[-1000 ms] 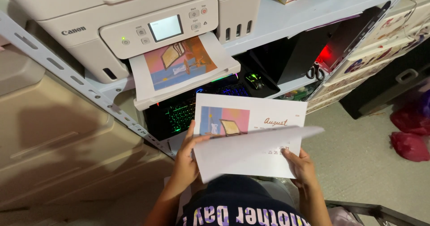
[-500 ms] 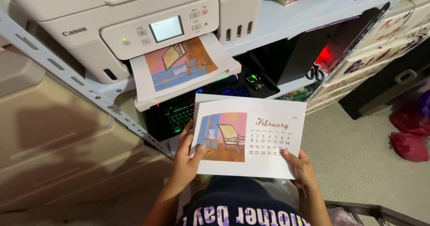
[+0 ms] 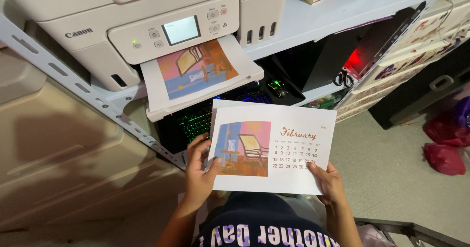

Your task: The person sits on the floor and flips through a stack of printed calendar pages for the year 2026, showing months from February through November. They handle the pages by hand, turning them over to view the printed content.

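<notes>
Below the white printer (image 3: 147,27) on its shelf (image 3: 342,7), both hands hold a small stack of printed calendar sheets (image 3: 274,149) flat and face up, well apart from the output tray and just in front of the person's chest. The left hand (image 3: 198,171) has its grip clamped on the left edge, thumb lying on top beside the painted picture of a chair and a small table, fingers underneath; the right hand (image 3: 328,181) pinches the lower right corner the same way. A second ago the top sheet was lifted and curling over, with a different month showing on the page beneath it; half a second ago it had gone behind, and the page with the chair picture lay on top. Now that page stays on top and the stack has barely shifted, so the flipping seems to have paused on this sheet, as if it is being looked over. One more printed sheet (image 3: 200,68), showing a pink and blue painted scene, lies in the printer's tray, untouched in all three moments. A keyboard (image 3: 196,122) glows green in the shelf bay behind the stack.
</notes>
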